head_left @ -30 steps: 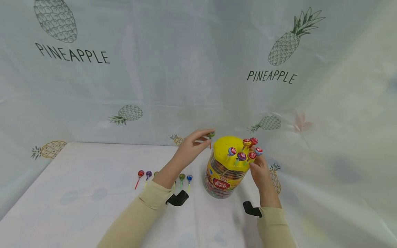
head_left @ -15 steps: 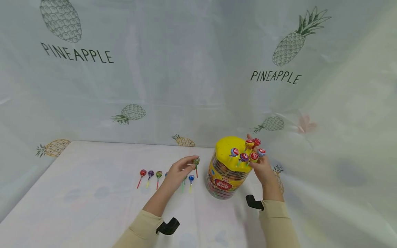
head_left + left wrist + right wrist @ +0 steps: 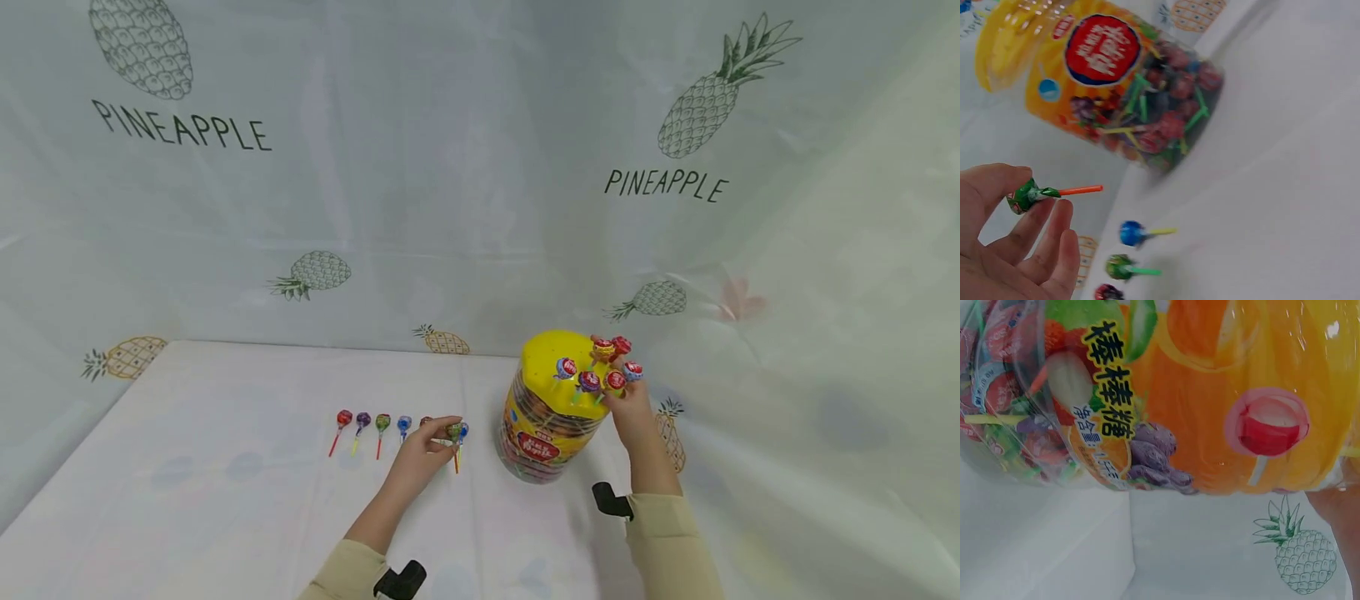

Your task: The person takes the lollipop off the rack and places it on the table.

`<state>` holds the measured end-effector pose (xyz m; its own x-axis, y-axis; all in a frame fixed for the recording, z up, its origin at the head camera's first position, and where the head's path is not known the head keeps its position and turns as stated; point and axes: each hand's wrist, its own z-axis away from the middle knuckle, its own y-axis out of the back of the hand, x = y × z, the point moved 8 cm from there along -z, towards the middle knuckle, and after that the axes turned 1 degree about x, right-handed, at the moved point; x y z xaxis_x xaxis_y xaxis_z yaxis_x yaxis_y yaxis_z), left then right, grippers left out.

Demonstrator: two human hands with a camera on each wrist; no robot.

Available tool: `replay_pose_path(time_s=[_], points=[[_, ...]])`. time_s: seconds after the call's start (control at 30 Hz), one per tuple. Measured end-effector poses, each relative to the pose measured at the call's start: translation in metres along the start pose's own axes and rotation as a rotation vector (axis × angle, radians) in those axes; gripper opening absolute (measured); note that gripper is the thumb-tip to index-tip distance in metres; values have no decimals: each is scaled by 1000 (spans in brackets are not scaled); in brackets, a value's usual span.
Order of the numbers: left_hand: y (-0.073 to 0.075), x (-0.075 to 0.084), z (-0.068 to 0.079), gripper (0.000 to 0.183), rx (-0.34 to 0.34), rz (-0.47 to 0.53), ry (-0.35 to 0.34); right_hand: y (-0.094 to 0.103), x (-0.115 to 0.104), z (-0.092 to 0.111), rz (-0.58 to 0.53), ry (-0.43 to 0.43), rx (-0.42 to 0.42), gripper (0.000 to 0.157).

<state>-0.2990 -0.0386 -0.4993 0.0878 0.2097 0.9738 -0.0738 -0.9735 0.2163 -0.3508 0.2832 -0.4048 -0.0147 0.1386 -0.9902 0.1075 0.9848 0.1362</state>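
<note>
My left hand (image 3: pixel 422 454) pinches a lollipop by its green-wrapped head (image 3: pixel 1019 199), its orange stick (image 3: pixel 1082 190) pointing away from the fingers. In the head view it hovers over the right end of a row of lollipops, overlapping the blue lollipop (image 3: pixel 463 430). To the right stands a clear plastic jar (image 3: pixel 538 446) with a yellow lid (image 3: pixel 551 354), and loose lollipops show through its wall. Several lollipops stick up from the lid, among them a purple one (image 3: pixel 588 382). My right hand (image 3: pixel 633 412) grips the lid's right side, its fingers partly hidden behind those lollipops.
On the white table (image 3: pixel 247 517) lie a red lollipop (image 3: pixel 344 417), a purple lollipop (image 3: pixel 363 419), a green lollipop (image 3: pixel 383 422) and more, side by side. Behind the table hangs a pineapple-print cloth (image 3: pixel 450 208).
My left hand has moved from beside the lid down and left to the row, carrying the green lollipop. The right hand keeps its hold on the jar's lid.
</note>
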Motion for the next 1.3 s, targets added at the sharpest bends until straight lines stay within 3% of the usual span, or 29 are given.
replay_pose_path(time_s=[0.33, 0.57, 0.73, 0.9, 1.3], points=[[-9, -36, 12, 46, -17, -17, 43, 3, -4, 19, -8, 17, 152, 76], [-15, -50, 15, 47, -42, -41, 41, 4, -8, 27, -44, 139, 259, 68], [-16, -55, 13, 48, -59, -78, 43, 4, -12, 32, 17, 231, 338, 59], [-20, -56, 10, 49, -103, -157, 24, 3, -11, 38, 69, 271, 404, 55], [-31, -56, 9, 46, -173, -370, 26, 1, -12, 44, 68, 311, 435, 53]])
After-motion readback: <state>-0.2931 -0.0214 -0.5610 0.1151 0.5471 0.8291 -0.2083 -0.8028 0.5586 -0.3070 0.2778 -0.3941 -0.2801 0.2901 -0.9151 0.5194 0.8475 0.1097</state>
